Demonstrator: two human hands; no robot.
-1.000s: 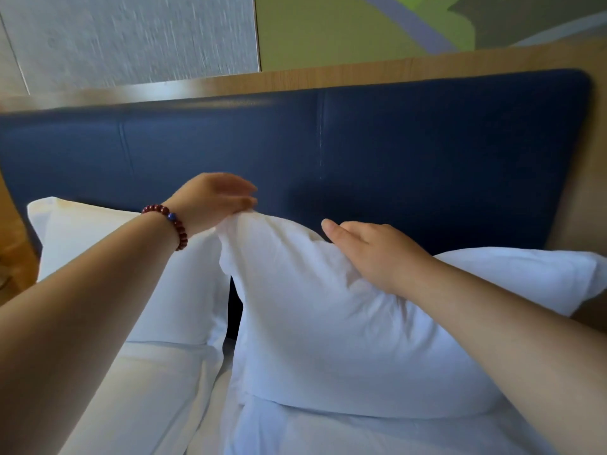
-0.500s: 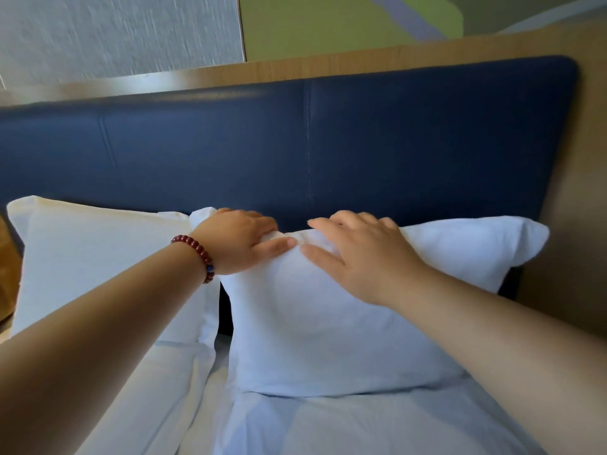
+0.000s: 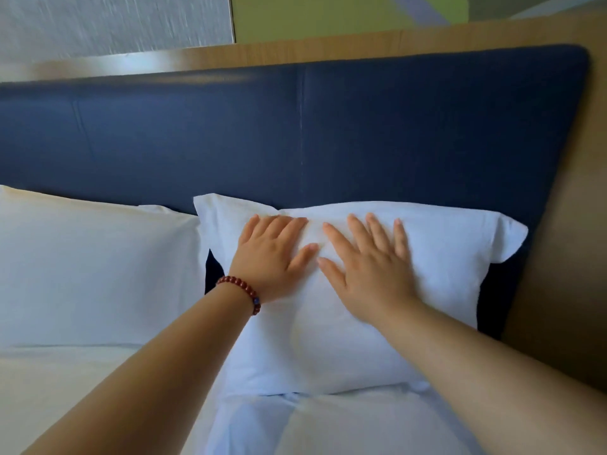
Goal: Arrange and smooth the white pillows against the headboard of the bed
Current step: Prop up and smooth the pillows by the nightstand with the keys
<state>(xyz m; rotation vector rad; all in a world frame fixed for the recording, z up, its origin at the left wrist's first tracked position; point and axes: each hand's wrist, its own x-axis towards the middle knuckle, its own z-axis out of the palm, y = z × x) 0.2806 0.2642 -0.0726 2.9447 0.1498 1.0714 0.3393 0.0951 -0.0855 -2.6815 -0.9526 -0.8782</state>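
Two white pillows lean against a dark blue padded headboard (image 3: 361, 133). The right pillow (image 3: 443, 274) stands upright with its top edge touching the headboard. Both my hands lie flat on its upper middle, side by side. My left hand (image 3: 272, 254), with a red bead bracelet at the wrist, presses with fingers spread. My right hand (image 3: 368, 267) presses just beside it, fingers fanned out. Neither hand grips the fabric. The left pillow (image 3: 92, 267) rests beside it, untouched, with a narrow dark gap between the two.
White bed sheet (image 3: 345, 425) covers the mattress below the pillows. A wooden ledge (image 3: 328, 44) runs above the headboard, and a wooden panel (image 3: 565, 257) borders it on the right. The wall behind is grey and green.
The right pillow was lifted by its top corner, then set upright against the headboard. Both hands let go of the edge and flattened onto its face, fingers spread wider than before.
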